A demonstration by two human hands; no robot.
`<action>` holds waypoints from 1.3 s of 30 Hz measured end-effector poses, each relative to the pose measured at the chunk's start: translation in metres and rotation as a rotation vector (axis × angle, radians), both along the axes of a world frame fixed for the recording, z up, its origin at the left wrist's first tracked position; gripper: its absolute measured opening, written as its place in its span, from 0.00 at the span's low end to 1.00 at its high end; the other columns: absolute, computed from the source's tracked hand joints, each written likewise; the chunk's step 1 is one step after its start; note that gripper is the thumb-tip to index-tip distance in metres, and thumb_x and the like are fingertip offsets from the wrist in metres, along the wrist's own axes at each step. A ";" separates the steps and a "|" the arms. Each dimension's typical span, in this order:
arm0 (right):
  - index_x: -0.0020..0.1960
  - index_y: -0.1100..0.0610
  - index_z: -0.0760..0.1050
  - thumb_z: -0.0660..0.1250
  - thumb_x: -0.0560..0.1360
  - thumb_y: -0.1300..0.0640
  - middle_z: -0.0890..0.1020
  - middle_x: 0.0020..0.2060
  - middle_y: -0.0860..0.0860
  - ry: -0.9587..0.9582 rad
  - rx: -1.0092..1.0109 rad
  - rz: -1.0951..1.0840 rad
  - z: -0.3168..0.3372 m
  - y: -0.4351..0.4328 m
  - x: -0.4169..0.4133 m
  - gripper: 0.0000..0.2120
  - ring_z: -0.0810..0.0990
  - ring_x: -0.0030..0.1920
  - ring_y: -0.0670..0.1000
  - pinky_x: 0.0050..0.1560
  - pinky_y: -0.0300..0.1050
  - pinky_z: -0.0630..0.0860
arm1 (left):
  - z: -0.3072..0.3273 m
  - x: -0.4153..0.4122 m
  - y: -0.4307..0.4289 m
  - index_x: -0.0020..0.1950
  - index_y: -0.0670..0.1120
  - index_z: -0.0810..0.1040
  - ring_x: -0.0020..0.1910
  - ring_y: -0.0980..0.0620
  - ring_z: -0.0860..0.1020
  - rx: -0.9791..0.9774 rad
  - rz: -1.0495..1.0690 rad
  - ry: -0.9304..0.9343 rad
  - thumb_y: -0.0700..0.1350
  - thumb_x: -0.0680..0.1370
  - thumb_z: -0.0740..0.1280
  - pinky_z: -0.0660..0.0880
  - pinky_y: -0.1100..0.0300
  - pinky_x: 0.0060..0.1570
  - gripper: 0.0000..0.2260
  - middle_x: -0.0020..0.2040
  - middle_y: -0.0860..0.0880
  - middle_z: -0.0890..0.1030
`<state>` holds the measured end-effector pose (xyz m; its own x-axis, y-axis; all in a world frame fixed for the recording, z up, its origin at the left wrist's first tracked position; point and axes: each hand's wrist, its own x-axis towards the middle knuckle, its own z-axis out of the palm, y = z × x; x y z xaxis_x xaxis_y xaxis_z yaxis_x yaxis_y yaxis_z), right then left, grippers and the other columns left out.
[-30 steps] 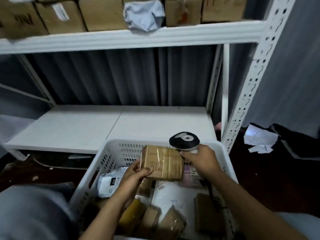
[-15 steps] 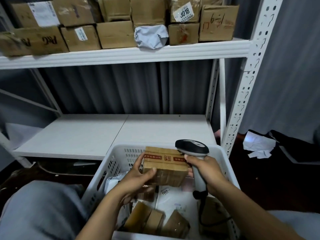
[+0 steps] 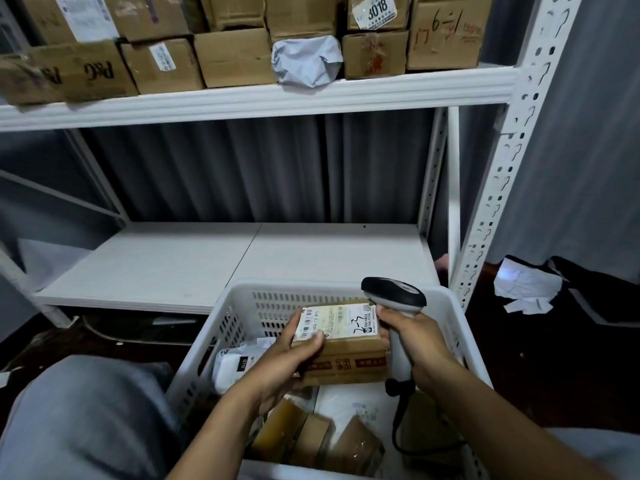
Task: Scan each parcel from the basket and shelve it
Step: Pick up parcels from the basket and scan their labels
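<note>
Above the white basket (image 3: 460,327), your left hand (image 3: 287,362) grips a taped cardboard parcel (image 3: 349,358), label up; your right hand (image 3: 412,337) clasps the barcode scanner (image 3: 394,296) beside it.

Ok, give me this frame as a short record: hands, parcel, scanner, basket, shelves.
left hand: holds parcel, thumb on its label
right hand: grips scanner by the handle
parcel: above basket, label up, scanner head at its right edge
basket: other parcels inside
lower shelf: behind the basket
upper shelf: boxes and a grey bag
stage: parcel not yet shelved
</note>
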<state>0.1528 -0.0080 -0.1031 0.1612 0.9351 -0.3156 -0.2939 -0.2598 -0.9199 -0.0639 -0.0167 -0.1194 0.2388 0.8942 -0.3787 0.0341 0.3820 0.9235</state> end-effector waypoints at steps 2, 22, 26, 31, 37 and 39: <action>0.52 0.63 0.80 0.71 0.75 0.60 0.86 0.44 0.59 -0.020 0.011 -0.003 0.000 0.000 -0.001 0.08 0.85 0.45 0.57 0.45 0.46 0.81 | -0.002 0.001 0.001 0.72 0.70 0.60 0.64 0.44 0.74 -0.025 0.059 -0.075 0.60 0.69 0.74 0.74 0.38 0.61 0.36 0.67 0.52 0.74; 0.56 0.63 0.80 0.73 0.74 0.58 0.87 0.45 0.57 -0.025 0.051 0.158 -0.007 0.000 -0.023 0.13 0.86 0.43 0.54 0.44 0.44 0.81 | -0.011 0.001 0.009 0.61 0.53 0.74 0.54 0.48 0.81 0.199 0.544 -0.065 0.54 0.64 0.78 0.77 0.50 0.54 0.27 0.57 0.46 0.82; 0.53 0.60 0.82 0.74 0.73 0.58 0.87 0.44 0.56 -0.078 0.019 0.212 -0.011 -0.003 -0.030 0.10 0.86 0.43 0.54 0.42 0.43 0.82 | -0.017 0.010 0.014 0.69 0.51 0.63 0.57 0.44 0.79 0.143 0.574 -0.190 0.38 0.72 0.74 0.78 0.42 0.56 0.31 0.59 0.46 0.80; 0.49 0.63 0.81 0.74 0.73 0.59 0.83 0.36 0.57 -0.266 0.042 0.349 0.007 0.001 -0.017 0.08 0.82 0.34 0.53 0.41 0.47 0.80 | -0.020 0.001 0.017 0.67 0.51 0.53 0.54 0.49 0.76 0.151 0.543 0.108 0.38 0.72 0.74 0.75 0.54 0.57 0.34 0.59 0.47 0.75; 0.38 0.57 0.78 0.72 0.69 0.56 0.80 0.27 0.53 -0.847 0.129 0.545 0.033 -0.001 -0.005 0.06 0.78 0.26 0.50 0.35 0.46 0.79 | -0.027 -0.026 0.026 0.67 0.47 0.58 0.53 0.49 0.74 0.172 0.511 0.363 0.36 0.71 0.74 0.72 0.64 0.44 0.32 0.60 0.45 0.74; 0.36 0.57 0.77 0.70 0.69 0.57 0.80 0.26 0.54 -0.886 0.129 0.543 0.034 -0.001 -0.004 0.05 0.78 0.25 0.50 0.37 0.47 0.80 | -0.030 -0.034 0.028 0.67 0.48 0.58 0.56 0.47 0.75 0.162 0.489 0.375 0.36 0.70 0.75 0.73 0.59 0.50 0.34 0.62 0.44 0.74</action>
